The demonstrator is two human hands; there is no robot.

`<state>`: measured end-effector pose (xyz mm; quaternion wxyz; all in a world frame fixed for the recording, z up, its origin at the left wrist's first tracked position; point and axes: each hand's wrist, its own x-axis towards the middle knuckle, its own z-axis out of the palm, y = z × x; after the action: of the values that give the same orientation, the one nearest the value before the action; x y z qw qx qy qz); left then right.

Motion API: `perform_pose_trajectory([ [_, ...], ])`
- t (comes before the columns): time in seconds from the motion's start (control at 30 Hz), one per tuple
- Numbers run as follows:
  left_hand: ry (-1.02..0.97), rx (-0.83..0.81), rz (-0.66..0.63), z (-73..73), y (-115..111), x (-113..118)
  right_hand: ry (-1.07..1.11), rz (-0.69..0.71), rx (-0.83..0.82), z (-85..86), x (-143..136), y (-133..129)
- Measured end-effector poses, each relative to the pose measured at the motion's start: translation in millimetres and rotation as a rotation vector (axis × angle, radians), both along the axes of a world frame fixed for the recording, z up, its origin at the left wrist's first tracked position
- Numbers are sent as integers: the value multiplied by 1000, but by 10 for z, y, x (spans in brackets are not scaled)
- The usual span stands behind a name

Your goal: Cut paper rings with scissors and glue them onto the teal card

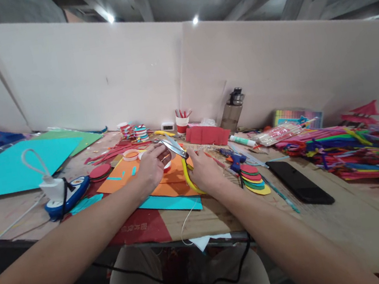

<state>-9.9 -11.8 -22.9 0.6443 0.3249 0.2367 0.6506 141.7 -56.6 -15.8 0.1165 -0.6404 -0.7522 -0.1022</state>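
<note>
My right hand is wrapped round the yellow handles of a pair of scissors. Their metal blades are spread and point up and left, toward the fingers of my left hand. Those fingers are curled together beside the blades; whatever they pinch is too small to make out. Under both hands lies orange paper with small blue strips on it, over a blue sheet. A small red and white round piece shows between my hands.
A blue power strip with a white plug stands at left, near a large turquoise sheet. At right are stacked coloured paper discs, a black phone and many pipe cleaners. A bottle stands by the wall.
</note>
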Motion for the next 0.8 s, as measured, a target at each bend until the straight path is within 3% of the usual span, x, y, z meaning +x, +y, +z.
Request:
perform_pose_trajectory([
  [0.2, 3, -9, -3, -31, 33, -22, 26, 8, 11, -11, 14, 11],
  [0.43, 29, 4, 20, 44, -43, 16, 171, 124, 69, -53, 33, 16],
  [0.8, 31, 9, 28, 44, -66, 33, 139, 64, 53, -30, 13, -2],
])
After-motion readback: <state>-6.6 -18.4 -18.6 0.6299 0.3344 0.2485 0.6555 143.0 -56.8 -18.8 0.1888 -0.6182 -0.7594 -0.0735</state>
